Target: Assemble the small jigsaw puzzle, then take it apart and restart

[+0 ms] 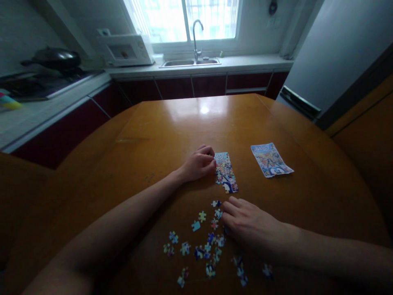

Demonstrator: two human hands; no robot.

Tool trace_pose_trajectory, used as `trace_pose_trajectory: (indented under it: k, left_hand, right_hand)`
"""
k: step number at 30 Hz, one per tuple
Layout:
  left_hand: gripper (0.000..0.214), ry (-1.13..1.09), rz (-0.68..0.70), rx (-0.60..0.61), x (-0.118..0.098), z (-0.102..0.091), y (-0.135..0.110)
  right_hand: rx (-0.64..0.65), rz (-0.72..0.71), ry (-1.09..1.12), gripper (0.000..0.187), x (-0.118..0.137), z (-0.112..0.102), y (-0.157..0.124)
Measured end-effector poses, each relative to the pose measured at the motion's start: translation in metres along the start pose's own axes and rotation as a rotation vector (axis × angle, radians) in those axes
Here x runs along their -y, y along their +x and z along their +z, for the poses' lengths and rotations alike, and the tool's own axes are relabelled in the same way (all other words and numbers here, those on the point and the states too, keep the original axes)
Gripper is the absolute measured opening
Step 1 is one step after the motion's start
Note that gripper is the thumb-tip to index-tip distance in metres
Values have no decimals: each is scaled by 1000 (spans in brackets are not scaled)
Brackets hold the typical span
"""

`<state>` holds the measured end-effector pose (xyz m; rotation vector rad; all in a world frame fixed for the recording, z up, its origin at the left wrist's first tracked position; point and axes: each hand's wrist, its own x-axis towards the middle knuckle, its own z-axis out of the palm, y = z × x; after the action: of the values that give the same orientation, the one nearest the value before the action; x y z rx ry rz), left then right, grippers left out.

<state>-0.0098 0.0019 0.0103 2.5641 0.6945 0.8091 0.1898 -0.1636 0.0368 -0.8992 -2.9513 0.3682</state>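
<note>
A partly joined jigsaw puzzle lies on the wooden table, its lower left side uneven. At its left edge rests my left hand, fingers curled and closed; whatever they hold is hidden. My right hand is nearer to me, palm down, with bent fingers pressed together beside the loose pieces. A white and dark blue puzzle piece lies at its fingertips, but whether they grip anything is hidden. Several loose puzzle pieces spread left of and below that hand, among them a light blue piece and a yellow-green piece.
A creased picture sheet with a penguin lies right of the puzzle. Beyond the table are a sink, a white microwave, a stove with a dark pan, and a fridge at the right.
</note>
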Motion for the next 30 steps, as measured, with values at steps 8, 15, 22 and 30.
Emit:
trace_pose_trajectory:
  k: [8, 15, 22, 30]
  left_hand:
    - [36, 0, -2, -1, 1, 1, 0]
    - [36, -8, -1, -6, 0, 1, -1]
    - [37, -5, 14, -14, 1, 1, -1]
    - [15, -86, 241, -64, -7, -4, 0]
  right_hand:
    - [-14, 40, 11, 6, -1, 0, -1]
    - [54, 51, 15, 8, 4, -11, -1]
    - [24, 42, 97, 7, 3, -12, -2]
    - [-446, 240, 686, 15, -41, -14, 6]
